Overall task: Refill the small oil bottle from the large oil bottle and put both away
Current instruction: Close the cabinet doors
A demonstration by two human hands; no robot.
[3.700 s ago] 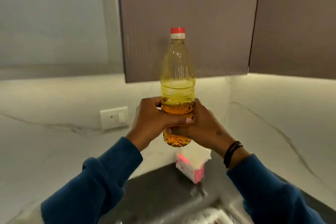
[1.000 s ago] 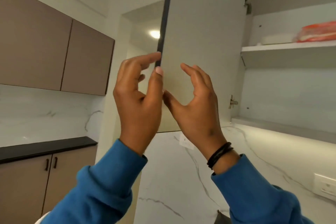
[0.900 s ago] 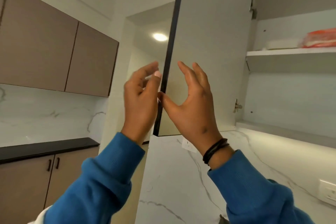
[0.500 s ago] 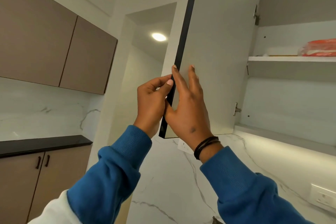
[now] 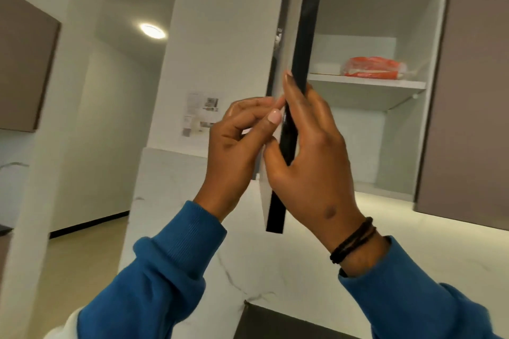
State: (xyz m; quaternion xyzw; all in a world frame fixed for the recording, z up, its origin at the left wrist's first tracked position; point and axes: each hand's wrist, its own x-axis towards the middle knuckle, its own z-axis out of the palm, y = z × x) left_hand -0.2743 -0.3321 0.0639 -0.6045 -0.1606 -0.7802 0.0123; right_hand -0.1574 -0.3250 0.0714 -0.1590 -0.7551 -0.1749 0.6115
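Neither oil bottle is in view. Cabinet door point(image 5: 303, 36) seen edge-on: thin flat panel, dark edge band, top cut off by the frame. Right hand point(image 5: 311, 162) wraps the door's free edge, thumb on the near side, fingers point(image 5: 292, 85) extended up along the edge. Left hand point(image 5: 237, 143) at the same edge from the other side, its fingers curled with tips at the panel; actual grip hidden. Cabinet shelf point(image 5: 366, 82): crinkled orange packet point(image 5: 371, 66), blurred. Blue ribbed sleeves, black cord wristband point(image 5: 352, 242).
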